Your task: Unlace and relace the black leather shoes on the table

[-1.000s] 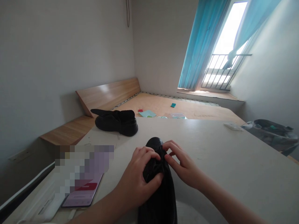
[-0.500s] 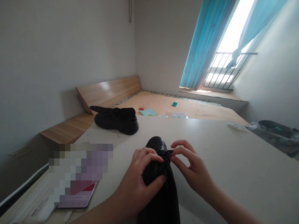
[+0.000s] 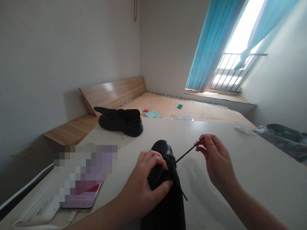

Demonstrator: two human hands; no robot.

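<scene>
Legible text: none. Item, phone screen (image 3: 82,200): small lines of print, too blurred to read; upper part masked by pixelation. Item, white device (image 3: 48,213) beside it: one small grey label (image 3: 44,205), wording indistinct. Item, tan bed (image 3: 163,103): faint letter-like marks (image 3: 213,118) toward the right, undecipherable.

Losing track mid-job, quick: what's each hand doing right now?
Left hand: closed around the near black shoe at its lacing.
Right hand: closed, fingertips pinching a black lace that stretches from that shoe.
</scene>
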